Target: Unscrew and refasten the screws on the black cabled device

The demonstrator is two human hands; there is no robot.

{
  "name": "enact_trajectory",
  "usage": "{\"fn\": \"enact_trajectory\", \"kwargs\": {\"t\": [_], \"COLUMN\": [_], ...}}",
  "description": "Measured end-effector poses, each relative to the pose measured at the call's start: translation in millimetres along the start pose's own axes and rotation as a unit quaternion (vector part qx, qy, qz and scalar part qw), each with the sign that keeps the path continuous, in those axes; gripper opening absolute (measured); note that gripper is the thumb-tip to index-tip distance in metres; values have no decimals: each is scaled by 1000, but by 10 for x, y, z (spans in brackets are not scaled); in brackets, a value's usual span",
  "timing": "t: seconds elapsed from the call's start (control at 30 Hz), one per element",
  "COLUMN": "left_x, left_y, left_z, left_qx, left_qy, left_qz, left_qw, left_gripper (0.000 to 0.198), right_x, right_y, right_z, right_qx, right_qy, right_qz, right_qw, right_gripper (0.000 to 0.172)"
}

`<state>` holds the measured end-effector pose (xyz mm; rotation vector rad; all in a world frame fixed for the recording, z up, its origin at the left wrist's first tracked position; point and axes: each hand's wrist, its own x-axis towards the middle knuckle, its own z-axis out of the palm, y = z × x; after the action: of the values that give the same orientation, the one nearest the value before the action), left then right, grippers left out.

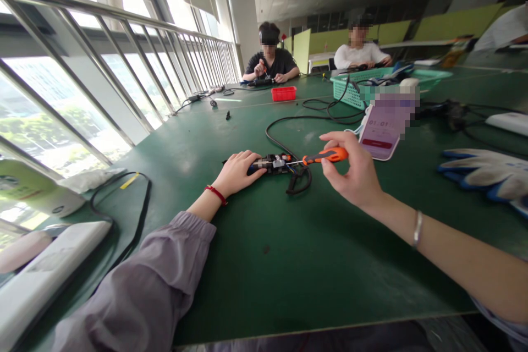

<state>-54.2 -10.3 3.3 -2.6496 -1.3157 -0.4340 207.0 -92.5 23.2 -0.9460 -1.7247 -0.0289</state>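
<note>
My left hand [240, 172] lies over the left end of a corded device with its inner parts exposed [277, 163], fingers wrapped round it against the green table [264, 275]. Between the thumb and fingers of my right hand [350, 168] is an orange and black screwdriver [325, 156]. Its thin shaft points left, and the tip is at the right part of the opened device. Whether the tip sits in a screw is too small to tell. A black cord [300, 190] loops from the device's right end.
A phone [381, 129] leans by a green basket [350, 93] holding corded things. Right lie work gloves [487, 170]; left, a white power strip [58, 269] and a green bottle [35, 190]. A red tray [284, 93] stands farther back, near a person in black [284, 60].
</note>
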Motion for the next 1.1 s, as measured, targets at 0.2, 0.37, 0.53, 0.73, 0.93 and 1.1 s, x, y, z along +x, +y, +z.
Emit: {"fn": "enact_trajectory", "kwargs": {"t": [0.2,0.37,0.53,0.73,0.93,1.1], "left_x": [-1,-5,-5,-1,2,-4], "left_y": [4,8,9,7,2,-2], "left_z": [-5,-9,-6,-6,-2,0], "left_qx": [6,6,4,3,0,-3], "left_qy": [-1,-2,-1,-4,0,1], "left_qz": [-3,-5,-6,-8,-7,-7], "left_qw": [1000,1000,1000,1000,1000,1000], "left_gripper": [42,43,43,43,43,42], "right_x": [47,32,30,43,36,44], "right_y": [-16,38,18,23,34,39], "right_z": [-39,-14,-21,-13,8,-21], "right_qx": [-5,85,54,60,87,58], "right_qy": [-12,5,-17,6,3,-22], "right_qz": [106,96,145,110,112,174], "right_qw": [994,992,988,992,990,983], "right_gripper": [13,33,23,21,35,18]}}
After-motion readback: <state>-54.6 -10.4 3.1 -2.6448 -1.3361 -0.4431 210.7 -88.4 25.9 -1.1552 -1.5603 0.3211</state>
